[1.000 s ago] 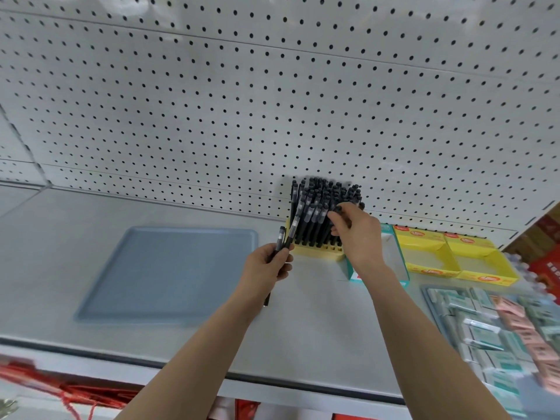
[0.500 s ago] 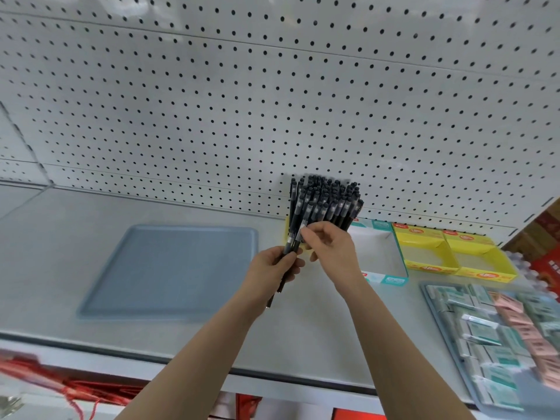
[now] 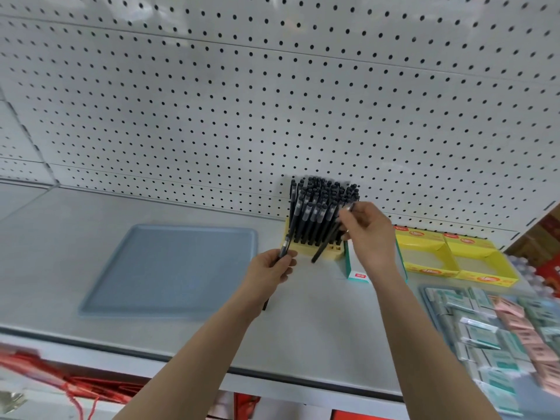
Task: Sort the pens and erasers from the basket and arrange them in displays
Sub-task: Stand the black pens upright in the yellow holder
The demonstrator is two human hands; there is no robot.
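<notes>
Head view: your right hand (image 3: 368,234) pinches a black pen (image 3: 322,248) by its top, slanted before the pen display (image 3: 303,247) at the back edge of the shelf (image 3: 303,328). Your left hand (image 3: 272,266) grips a spare pen (image 3: 285,246). Straighten the black pen, then seat its tip in a free slot.

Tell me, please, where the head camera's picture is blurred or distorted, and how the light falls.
Head view: the wide-angle lens bows the pegboard seams and the shelf edge; the pens at centre are fairly sharp; the eraser packs at right and red items lower left are smeared; light is soft and even, shadows faint.
</notes>
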